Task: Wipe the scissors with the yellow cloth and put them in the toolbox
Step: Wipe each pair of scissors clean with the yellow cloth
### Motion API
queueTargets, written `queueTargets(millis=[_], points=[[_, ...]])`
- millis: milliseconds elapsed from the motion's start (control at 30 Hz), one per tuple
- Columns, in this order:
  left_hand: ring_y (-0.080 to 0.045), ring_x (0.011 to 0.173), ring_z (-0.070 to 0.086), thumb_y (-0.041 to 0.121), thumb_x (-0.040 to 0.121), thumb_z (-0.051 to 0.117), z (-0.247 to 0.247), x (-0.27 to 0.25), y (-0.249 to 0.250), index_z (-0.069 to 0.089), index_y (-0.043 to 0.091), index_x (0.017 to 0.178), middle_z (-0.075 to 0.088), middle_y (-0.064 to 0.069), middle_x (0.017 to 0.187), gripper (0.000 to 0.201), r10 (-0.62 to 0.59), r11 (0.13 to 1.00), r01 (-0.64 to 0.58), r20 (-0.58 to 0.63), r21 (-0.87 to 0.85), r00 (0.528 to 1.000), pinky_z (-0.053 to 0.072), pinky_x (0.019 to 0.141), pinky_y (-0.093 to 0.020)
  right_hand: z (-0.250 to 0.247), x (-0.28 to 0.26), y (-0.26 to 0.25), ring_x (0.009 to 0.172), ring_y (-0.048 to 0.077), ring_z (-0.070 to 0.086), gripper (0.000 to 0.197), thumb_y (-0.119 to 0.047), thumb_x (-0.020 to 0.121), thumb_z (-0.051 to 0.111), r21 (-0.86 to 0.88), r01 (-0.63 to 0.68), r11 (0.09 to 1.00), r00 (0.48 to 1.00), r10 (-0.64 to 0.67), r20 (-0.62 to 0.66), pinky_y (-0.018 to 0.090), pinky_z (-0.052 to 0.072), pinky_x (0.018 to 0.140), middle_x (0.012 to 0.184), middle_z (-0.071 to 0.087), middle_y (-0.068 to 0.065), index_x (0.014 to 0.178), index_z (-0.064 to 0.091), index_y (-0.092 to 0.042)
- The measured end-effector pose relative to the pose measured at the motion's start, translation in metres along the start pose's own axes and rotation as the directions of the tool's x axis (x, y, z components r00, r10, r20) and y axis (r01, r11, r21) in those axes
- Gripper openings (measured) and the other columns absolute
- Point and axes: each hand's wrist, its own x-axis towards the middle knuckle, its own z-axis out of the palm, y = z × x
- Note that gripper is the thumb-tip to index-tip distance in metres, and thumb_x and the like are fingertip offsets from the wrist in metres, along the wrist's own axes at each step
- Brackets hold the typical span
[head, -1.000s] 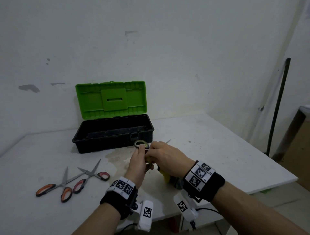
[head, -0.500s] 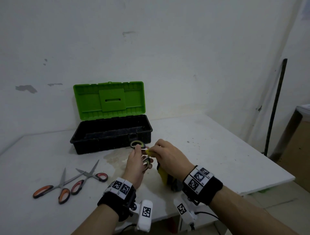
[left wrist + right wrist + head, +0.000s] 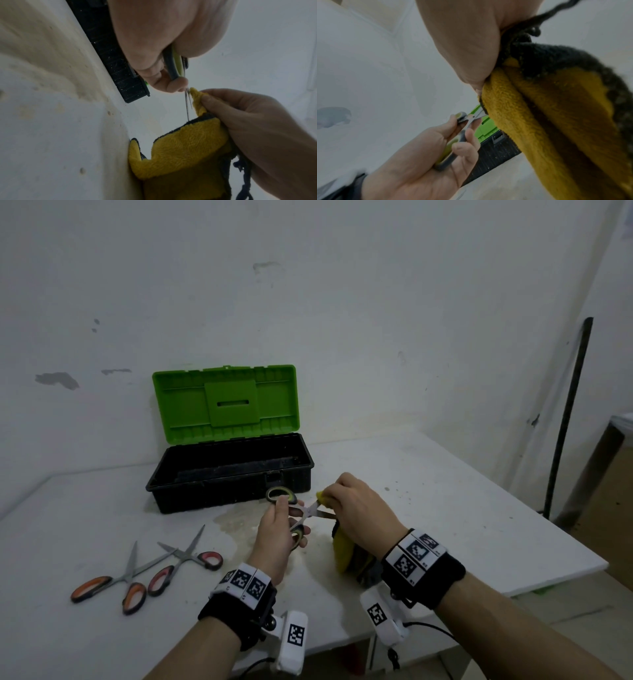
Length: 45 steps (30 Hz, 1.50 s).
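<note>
While left hand (image 3: 279,529) holds scissors (image 3: 297,513) (no readable writing).

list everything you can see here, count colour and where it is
toolbox: 1, black with green lid, open, back of table
green-handled scissors: 1, gripped by left hand, blades at cloth
orange-handled scissors: 1, table left
red-handled scissors: 1, beside the orange pair
yellow cloth: 1, yellow and dark, held by right hand
table: 1, white, stained
pole: 1, dark, leaning right
left hand: fingers curled round handles
right hand: pinches cloth
</note>
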Motion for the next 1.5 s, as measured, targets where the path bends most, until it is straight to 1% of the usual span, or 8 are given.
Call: queueTargets(millis=[167, 300, 500, 700, 933, 1167, 1333, 1500], points=[[-0.021, 0.069, 0.06, 0.039, 0.108, 0.031, 0.006, 0.0, 0.001, 0.061, 0.005, 0.111, 0.068, -0.013, 0.095, 0.045, 0.008, 1.0, -0.009, 0.038, 0.016, 0.999, 0.047, 0.051, -0.03, 0.011, -0.006, -0.016, 0.092, 0.025, 0.055, 0.014, -0.01, 0.095, 0.056, 0.012, 0.101, 0.995, 0.994, -0.101, 0.046, 0.035, 0.05, 0.076, 0.105, 0.054, 0.004, 0.105, 0.066, -0.013], [-0.019, 0.062, 0.057, 0.037, 0.108, 0.032, 0.003, 0.002, 0.0, 0.062, 0.005, 0.106, 0.066, -0.013, 0.092, 0.044, -0.001, 1.0, 0.001, 0.003, -0.027, 1.0, 0.045, 0.049, -0.029, 0.004, -0.002, -0.005, 0.094, 0.024, 0.055, 0.02, -0.009, 0.098, 0.05, -0.015, -0.011, 1.0, 1.0, 0.011, 0.013, 0.029, 0.046, 0.078, 0.108, 0.054, 0.004, 0.108, 0.066, -0.013], [-0.019, 0.064, 0.058, 0.038, 0.109, 0.032, 0.007, 0.001, 0.003, 0.06, 0.006, 0.108, 0.066, -0.01, 0.09, 0.043, 0.005, 1.0, -0.004, 0.015, -0.028, 1.0, 0.046, 0.05, -0.029, 0.012, -0.006, -0.014, 0.088, 0.026, 0.055, 0.014, -0.012, 0.098, 0.053, 0.04, 0.08, 0.996, 0.997, -0.081, 0.008, 0.038, 0.05, 0.075, 0.102, 0.055, 0.007, 0.102, 0.067, -0.01], [-0.018, 0.06, 0.055, 0.038, 0.108, 0.033, -0.002, 0.008, 0.003, 0.06, 0.006, 0.107, 0.062, -0.009, 0.088, 0.042, -0.017, 0.99, 0.008, -0.057, -0.143, 0.998, 0.043, 0.046, -0.026, 0.005, -0.004, 0.004, 0.083, 0.022, 0.053, 0.018, -0.014, 0.1, 0.047, 0.037, -0.065, 0.997, 0.996, 0.067, -0.05, 0.031, 0.047, 0.071, 0.098, 0.05, 0.002, 0.098, 0.065, -0.013], [-0.022, 0.073, 0.06, 0.043, 0.108, 0.03, 0.008, 0.006, 0.002, 0.062, 0.007, 0.109, 0.068, -0.012, 0.092, 0.048, -0.029, 0.989, 0.026, -0.024, -0.147, 0.999, 0.048, 0.059, -0.031, 0.025, -0.005, -0.017, 0.088, 0.023, 0.053, 0.017, -0.011, 0.094, 0.059, 0.054, 0.084, 0.995, 0.994, -0.08, -0.068, 0.036, 0.05, 0.07, 0.102, 0.053, 0.005, 0.109, 0.065, -0.014], [-0.019, 0.059, 0.054, 0.039, 0.108, 0.034, -0.004, 0.017, 0.001, 0.058, 0.002, 0.107, 0.056, -0.014, 0.09, 0.044, -0.018, 0.977, -0.008, -0.12, -0.214, 0.993, 0.042, 0.042, -0.025, 0.031, -0.008, 0.015, 0.08, 0.02, 0.049, 0.014, -0.017, 0.099, 0.05, 0.026, -0.042, 0.999, 0.995, 0.045, -0.09, 0.036, 0.05, 0.067, 0.095, 0.049, 0.0, 0.1, 0.064, -0.015], [-0.019, 0.059, 0.053, 0.038, 0.108, 0.033, -0.011, 0.021, 0.007, 0.059, 0.008, 0.096, 0.059, -0.01, 0.084, 0.042, -0.01, 0.97, -0.027, -0.15, -0.24, 0.989, 0.04, 0.04, -0.024, 0.029, -0.009, 0.049, 0.076, 0.021, 0.05, 0.014, -0.007, 0.095, 0.05, -0.003, -0.214, 0.977, 0.976, 0.214, -0.052, 0.033, 0.047, 0.066, 0.089, 0.046, 0.0, 0.086, 0.06, -0.012], [-0.018, 0.059, 0.054, 0.039, 0.107, 0.038, -0.016, 0.026, 0.013, 0.061, 0.005, 0.102, 0.061, -0.012, 0.082, 0.041, -0.012, 0.973, -0.01, -0.094, -0.232, 0.995, 0.043, 0.042, -0.024, 0.023, 0.0, 0.063, 0.077, 0.018, 0.052, 0.019, -0.016, 0.098, 0.049, 0.098, -0.29, 0.952, 0.955, 0.295, -0.041, 0.026, 0.042, 0.068, 0.092, 0.05, 0.0, 0.088, 0.065, -0.012]])
